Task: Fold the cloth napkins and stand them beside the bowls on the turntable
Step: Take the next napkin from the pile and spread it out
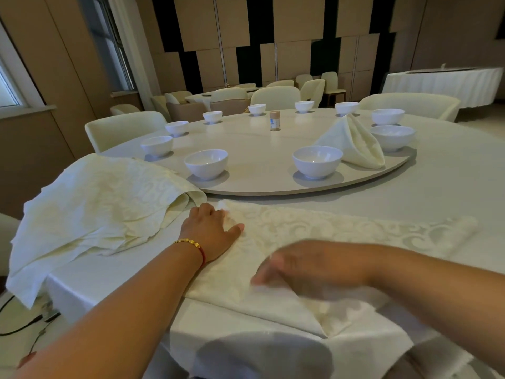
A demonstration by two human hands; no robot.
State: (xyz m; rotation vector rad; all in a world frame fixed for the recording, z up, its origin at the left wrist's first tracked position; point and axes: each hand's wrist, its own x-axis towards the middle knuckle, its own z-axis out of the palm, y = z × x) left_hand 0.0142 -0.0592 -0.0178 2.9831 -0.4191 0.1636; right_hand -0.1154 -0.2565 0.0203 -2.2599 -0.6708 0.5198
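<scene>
On the turntable (259, 151) I count ten white bowls (207, 163) and one folded napkin (352, 140) standing between two. Nearer, on the table (451, 181), left hand (210, 233) pinches the flat napkin (314, 228); right hand (308, 265) too blurred to tell. One napkin pile (95, 203) left.

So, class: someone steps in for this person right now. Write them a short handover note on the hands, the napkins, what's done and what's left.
Left hand: pinching the far-left corner of the napkin being folded.
Right hand: blurred, over that napkin's near fold; grip unclear.
Done: one folded napkin stands on the turntable between two bowls at right.
Left: finish this fold, stand it by a bowl, then work through the napkin pile at left; the other bowls have none.
</scene>
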